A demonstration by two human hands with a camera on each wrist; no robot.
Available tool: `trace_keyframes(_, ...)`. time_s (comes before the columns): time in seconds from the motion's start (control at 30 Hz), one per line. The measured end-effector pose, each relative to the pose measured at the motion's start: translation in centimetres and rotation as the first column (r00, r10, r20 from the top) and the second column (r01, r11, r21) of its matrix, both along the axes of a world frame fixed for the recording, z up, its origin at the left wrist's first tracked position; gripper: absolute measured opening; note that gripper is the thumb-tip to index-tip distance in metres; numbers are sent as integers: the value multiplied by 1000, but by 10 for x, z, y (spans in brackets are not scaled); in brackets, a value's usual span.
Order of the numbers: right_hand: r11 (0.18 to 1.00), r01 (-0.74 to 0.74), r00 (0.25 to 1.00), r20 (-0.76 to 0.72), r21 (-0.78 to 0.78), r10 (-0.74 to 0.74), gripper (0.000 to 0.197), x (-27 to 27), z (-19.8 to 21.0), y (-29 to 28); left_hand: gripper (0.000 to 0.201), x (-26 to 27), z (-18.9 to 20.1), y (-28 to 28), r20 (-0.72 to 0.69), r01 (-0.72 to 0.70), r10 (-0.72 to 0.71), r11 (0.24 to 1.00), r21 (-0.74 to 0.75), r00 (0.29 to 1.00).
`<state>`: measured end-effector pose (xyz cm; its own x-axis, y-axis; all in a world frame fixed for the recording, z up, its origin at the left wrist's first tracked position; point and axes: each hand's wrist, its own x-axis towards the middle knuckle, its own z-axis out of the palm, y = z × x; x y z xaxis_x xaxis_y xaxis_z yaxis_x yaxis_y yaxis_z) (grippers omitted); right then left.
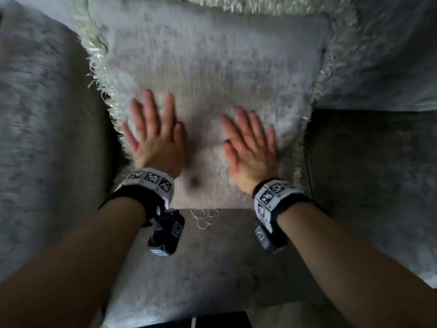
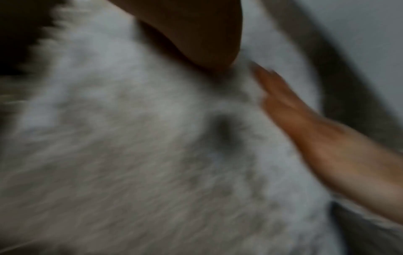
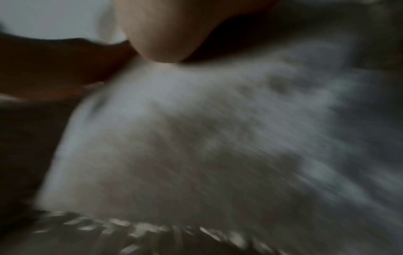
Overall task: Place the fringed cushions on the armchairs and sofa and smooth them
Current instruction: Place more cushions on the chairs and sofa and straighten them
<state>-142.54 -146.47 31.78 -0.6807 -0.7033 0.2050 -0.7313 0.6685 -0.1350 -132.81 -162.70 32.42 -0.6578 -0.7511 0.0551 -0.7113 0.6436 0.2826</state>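
Note:
A pale grey cushion point(image 1: 212, 74) with a cream fringe leans against the back of a grey armchair point(image 1: 35, 114). My left hand point(image 1: 153, 129) lies flat on its lower left part, fingers straight and spread. On its lower right part my right hand point(image 1: 250, 140) lies flat the same way. A small dark dimple point(image 1: 194, 180) in the fabric sits between the wrists. The left wrist view is blurred and shows the cushion point(image 2: 130, 138) and the right hand point(image 2: 281, 96). In the right wrist view I see the blurred cushion point(image 3: 196, 138) and its fringe point(image 3: 152, 229).
The armchair's padded arms point(image 1: 378, 174) rise on both sides of the seat point(image 1: 201, 268). A few loose fringe threads point(image 1: 204, 218) hang over the seat below the cushion. A dark object point(image 1: 220, 320) shows at the bottom edge.

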Motion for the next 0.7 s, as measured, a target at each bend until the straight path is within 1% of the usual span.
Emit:
trace_keyframes(0.03, 973, 230, 972, 46, -16, -229, 57, -12, -16, 18, 61, 11, -14, -5, 30, -226, 225, 971, 71, 974)
trace_keyframes(0.07, 890, 449, 891, 113, -78, -439, 59, -22, -24, 35, 65, 21, -22, -11, 48, -423, 420, 897, 126, 906)
trace_keyframes(0.1, 796, 586, 809, 165, -151, -564, 61, -31, -23, 45, 68, 25, -23, -16, 53, -533, 532, 828, 176, 845)
trace_keyframes(0.13, 752, 632, 774, 201, -188, -601, 63, -32, -17, 47, 70, 30, -21, -17, 38, -565, 569, 803, 192, 822)
trace_keyframes(0.17, 769, 601, 799, 200, -217, -567, 62, -26, -7, 40, 70, 28, -15, -14, -17, -525, 536, 833, 175, 844)
trace_keyframes(0.23, 892, 379, 925, 133, -248, -356, 57, -1, 17, 5, 68, 8, 3, -1, -176, -319, 335, 941, 112, 926)
trace_keyframes(0.27, 934, 244, 968, 125, -261, -218, 57, 15, 26, -14, 66, -4, 12, 9, -241, -208, 223, 974, 86, 945)
trace_keyframes(0.3, 963, 123, 988, 122, -242, -95, 57, 29, 27, -28, 64, -13, 16, 18, -260, -91, 99, 995, 41, 961)
trace_keyframes(0.33, 982, 43, 990, 141, -186, -17, 57, 39, 21, -35, 62, -18, 14, 25, -231, 8, -4, 1000, 14, 973)
trace_keyframes(0.37, 994, 37, 985, 172, -103, -19, 58, 40, 7, -30, 61, -17, 6, 26, -173, 57, -53, 998, 18, 983)
trace_keyframes(0.4, 994, 110, 977, 184, 1, -109, 59, 35, -8, -15, 60, -7, -5, 21, -92, 33, -28, 998, 59, 995)
trace_keyframes(0.43, 966, 250, 947, 192, 64, -258, 61, 26, -23, 6, 61, 9, -18, 11, -17, -62, 64, 993, 100, 998)
trace_keyframes(0.47, 907, 414, 885, 200, 76, -420, 63, 15, -33, 26, 62, 27, -28, -3, 26, -180, 178, 978, 104, 984)
trace_keyframes(0.5, 833, 553, 810, 211, 38, -547, 64, 5, -34, 44, 63, 42, -30, -16, 29, -254, 253, 964, 80, 967)
trace_keyframes(0.53, 790, 613, 765, 240, 11, -597, 63, -2, -28, 55, 65, 51, -25, -25, 1, -265, 266, 962, 64, 964)
trace_keyframes(0.57, 798, 602, 772, 255, -3, -582, 63, -6, -17, 53, 65, 50, -16, -29, -45, -221, 224, 974, 56, 974)
trace_keyframes(0.6, 839, 543, 815, 262, -31, -517, 61, -7, 0, 40, 64, 38, -3, -28, -114, -146, 150, 988, 40, 982)
trace_keyframes(0.63, 887, 454, 873, 239, -83, -425, 60, -5, 17, 18, 63, 20, 14, -22, -199, -58, 60, 998, 16, 978)
trace_keyframes(0.67, 919, 360, 922, 212, -160, -325, 60, -2, 36, -9, 61, -4, 32, -14, -282, 29, -31, 1000, -11, 959)
trace_keyframes(0.7, 936, 273, 954, 187, -222, -234, 59, 0, 51, -37, 59, -27, 48, -6, -338, 101, -111, 994, -47, 935)
